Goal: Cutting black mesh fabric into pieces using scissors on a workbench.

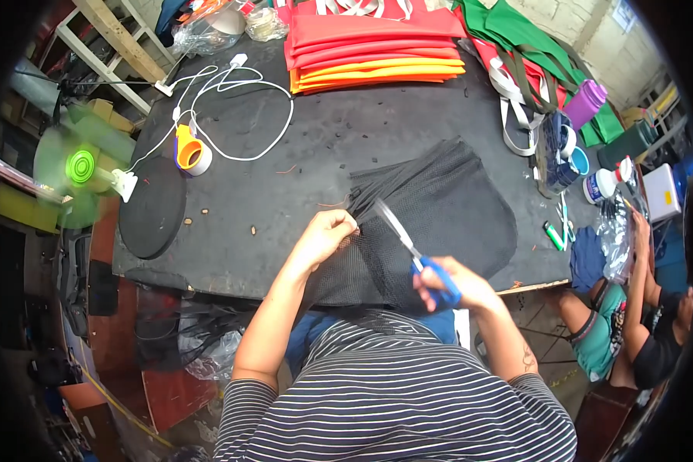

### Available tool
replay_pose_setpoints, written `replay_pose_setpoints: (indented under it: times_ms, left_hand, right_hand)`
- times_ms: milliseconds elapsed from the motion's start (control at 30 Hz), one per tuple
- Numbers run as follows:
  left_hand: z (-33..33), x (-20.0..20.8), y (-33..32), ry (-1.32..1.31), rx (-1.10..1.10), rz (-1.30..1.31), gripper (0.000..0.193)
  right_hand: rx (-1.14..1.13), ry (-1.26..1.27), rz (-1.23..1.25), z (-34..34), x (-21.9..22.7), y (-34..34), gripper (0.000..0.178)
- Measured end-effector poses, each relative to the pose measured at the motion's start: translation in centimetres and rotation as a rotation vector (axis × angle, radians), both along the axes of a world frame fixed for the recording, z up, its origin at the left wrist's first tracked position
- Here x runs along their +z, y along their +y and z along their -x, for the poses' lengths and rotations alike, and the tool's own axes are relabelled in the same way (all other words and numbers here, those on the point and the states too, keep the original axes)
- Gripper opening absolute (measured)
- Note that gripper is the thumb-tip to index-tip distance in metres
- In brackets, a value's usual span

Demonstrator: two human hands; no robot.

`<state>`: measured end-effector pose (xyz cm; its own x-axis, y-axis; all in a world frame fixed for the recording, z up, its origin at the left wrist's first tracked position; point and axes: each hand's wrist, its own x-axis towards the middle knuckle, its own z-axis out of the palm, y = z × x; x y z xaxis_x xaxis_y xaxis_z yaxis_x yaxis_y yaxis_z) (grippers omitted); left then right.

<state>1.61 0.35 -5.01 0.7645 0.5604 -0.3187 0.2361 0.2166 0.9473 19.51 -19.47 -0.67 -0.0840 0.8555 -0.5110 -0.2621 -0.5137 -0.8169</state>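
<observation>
A piece of black mesh fabric (454, 208) lies spread over the front of the dark table and hangs off its near edge toward my lap. My left hand (327, 235) is closed in a pinch on the gathered left edge of this mesh. In my right hand (458, 283) is a pair of scissors (400, 231) with blue handles, fingers through the loops. The blades point up and left over the mesh, close to the pinched edge, and look slightly blurred. Whether they touch the fabric I cannot tell.
Red and orange folded fabric (373, 54) is stacked at the back. A tape dispenser (192, 154), a white cable (239, 154) and a black round disc (152, 208) lie left. A green fan (81, 165) stands beyond the left edge. Bottles (600, 185) and another person (639, 323) are at right.
</observation>
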Motion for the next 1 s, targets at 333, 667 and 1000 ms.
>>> replay_pose_setpoints:
  times_ms: [333,667,1000]
  left_hand:
    - [0.4,1.0,0.4,0.078,0.002,-0.003,0.013]
    - [0.8,0.8,0.5,0.021,-0.001,0.081,0.014]
    - [1.4,2.0,0.5,-0.008,0.026,0.102,0.014]
  right_hand:
    - [0.061,0.134,0.067,2.2,-1.4,0.5,0.032]
    - [-0.004,0.131,0.030,3.3,-2.4,1.4,0.032]
    - [-0.027,-0.122,0.070,4.2,-0.6,1.5,0.027]
